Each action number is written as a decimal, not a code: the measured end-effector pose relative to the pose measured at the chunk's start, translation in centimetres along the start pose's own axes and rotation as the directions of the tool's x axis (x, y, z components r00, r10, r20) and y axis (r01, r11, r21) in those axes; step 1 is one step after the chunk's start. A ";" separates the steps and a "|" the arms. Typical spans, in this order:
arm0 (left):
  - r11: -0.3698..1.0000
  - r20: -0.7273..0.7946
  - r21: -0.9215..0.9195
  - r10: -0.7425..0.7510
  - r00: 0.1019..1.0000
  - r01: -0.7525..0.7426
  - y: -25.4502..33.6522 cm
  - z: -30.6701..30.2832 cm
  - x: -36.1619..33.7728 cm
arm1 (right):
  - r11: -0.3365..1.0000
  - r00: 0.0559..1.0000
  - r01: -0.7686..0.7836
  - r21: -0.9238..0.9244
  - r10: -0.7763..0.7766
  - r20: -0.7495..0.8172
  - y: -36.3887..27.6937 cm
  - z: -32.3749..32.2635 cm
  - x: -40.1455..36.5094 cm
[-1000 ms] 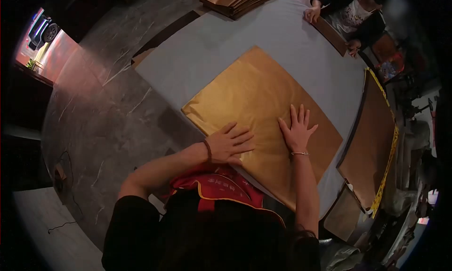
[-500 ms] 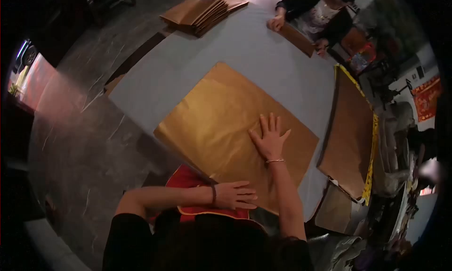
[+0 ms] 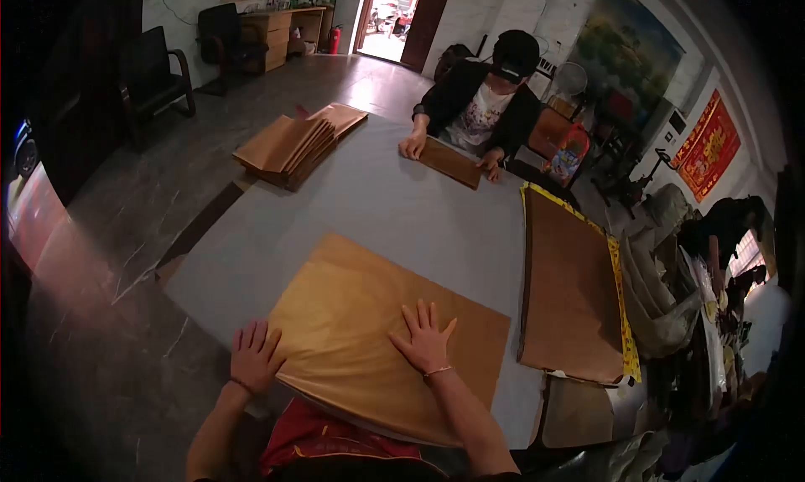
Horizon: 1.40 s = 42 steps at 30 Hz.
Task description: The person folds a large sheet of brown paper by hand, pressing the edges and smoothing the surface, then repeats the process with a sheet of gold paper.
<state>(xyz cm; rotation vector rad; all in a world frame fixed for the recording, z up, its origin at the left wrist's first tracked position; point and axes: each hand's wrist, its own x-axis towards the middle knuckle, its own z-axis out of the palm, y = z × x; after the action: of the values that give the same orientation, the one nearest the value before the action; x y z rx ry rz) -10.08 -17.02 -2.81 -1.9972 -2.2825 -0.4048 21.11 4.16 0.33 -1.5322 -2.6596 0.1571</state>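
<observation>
Gold paper (image 3: 352, 314) is laid flat on the counter's (image 3: 394, 205) near end, pressed by the right hand (image 3: 426, 341) with fingers spread; its left corner is covered by the left hand (image 3: 254, 360), fingers slightly apart, nothing gripped

Both hands lie flat, palms down, fingers spread and nothing gripped in either. The left hand (image 3: 254, 356) sits toward 7 o'clock in the view, its fingers pointing to about 12 o'clock and the thumb splayed out toward 2 o'clock. Its bare forearm runs back to 7 o'clock, with a dark band (image 3: 243, 386) at the wrist. The right hand (image 3: 426, 341) rests near 6 o'clock, well apart from the left, fingers fanned toward 12 o'clock. A thin bracelet (image 3: 438, 370) circles its wrist, and the forearm slants back toward 5 o'clock.
</observation>
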 end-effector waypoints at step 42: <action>0.957 0.163 -0.073 0.289 0.943 -0.281 10.1 5.5 19.8 | 1.000 1.000 0.004 0.015 -0.004 -0.031 0.2 0.3 0.5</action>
<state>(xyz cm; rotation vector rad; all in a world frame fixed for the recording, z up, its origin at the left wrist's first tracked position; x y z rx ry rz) -2.42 4.59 -2.04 -2.4290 -2.0395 -0.2744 21.00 4.68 0.03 -1.5120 -2.6317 0.1513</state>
